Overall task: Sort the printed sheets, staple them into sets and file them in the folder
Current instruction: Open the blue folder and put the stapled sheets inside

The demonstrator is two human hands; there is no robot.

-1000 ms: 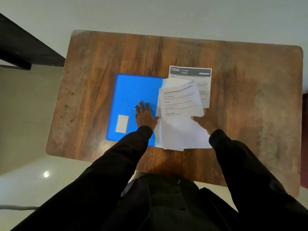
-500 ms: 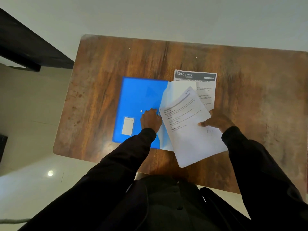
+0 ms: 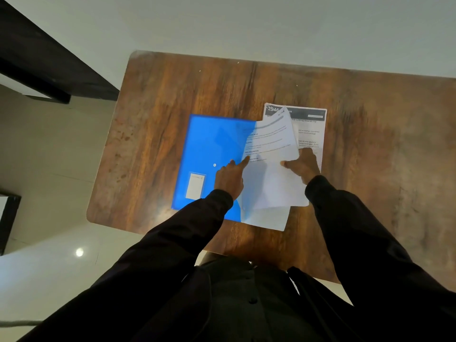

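Note:
A blue plastic folder (image 3: 209,149) lies flat on the wooden table (image 3: 370,169), with a white label near its front left corner and a small white snap. My left hand (image 3: 228,178) lifts the folder's right edge with its fingertips. My right hand (image 3: 302,165) pinches a set of printed sheets (image 3: 271,144), whose left edge is slid under the lifted blue cover. More white sheets (image 3: 266,218) stick out of the folder's right side below. A separate printed sheet with a dark header (image 3: 311,127) lies flat behind my right hand.
The table's front and left edges are near the folder, with pale floor (image 3: 61,243) beyond. A dark piece of furniture (image 3: 37,65) stands at the upper left. Bare wood stretches to the right of the papers.
My right hand has turned the printed set and pushed it leftward, so its left edge now goes under the blue cover. My left hand has gone from pressing the folder to lifting its edge.

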